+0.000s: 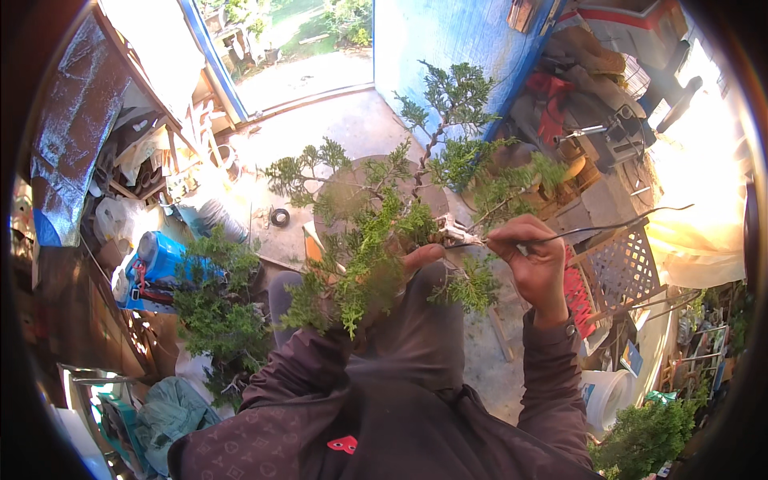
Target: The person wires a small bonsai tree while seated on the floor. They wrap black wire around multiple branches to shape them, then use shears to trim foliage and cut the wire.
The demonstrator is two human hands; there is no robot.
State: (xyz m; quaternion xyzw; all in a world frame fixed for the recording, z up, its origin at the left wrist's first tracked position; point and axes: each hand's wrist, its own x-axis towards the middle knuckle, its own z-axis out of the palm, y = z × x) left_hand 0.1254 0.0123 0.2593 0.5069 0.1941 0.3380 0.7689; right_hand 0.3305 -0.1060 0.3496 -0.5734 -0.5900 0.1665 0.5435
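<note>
A small juniper bonsai [373, 231] with green scale foliage stands before me over my lap. Dark wire coils around its upright trunk [425, 157], and pale deadwood [453, 229] shows near the middle. My right hand [531, 255] pinches a dark wire [606, 227] between thumb and fingers; its loose end reaches out to the right. At the deadwood, the thumb of my left hand [422, 258] presses against the other end of this wire. Foliage hides most of the left hand and its fingers, so what else it grips is unclear.
A round brown disc [437, 201] lies behind the foliage. Farther left, a coil of wire [279, 217] rests on the floor. Another juniper [222, 294] stands beside a blue container [159, 252]. Rightward are a red lattice crate [577, 297], a white bucket [606, 393] and clutter; a blue-edged door [444, 42] stands ajar.
</note>
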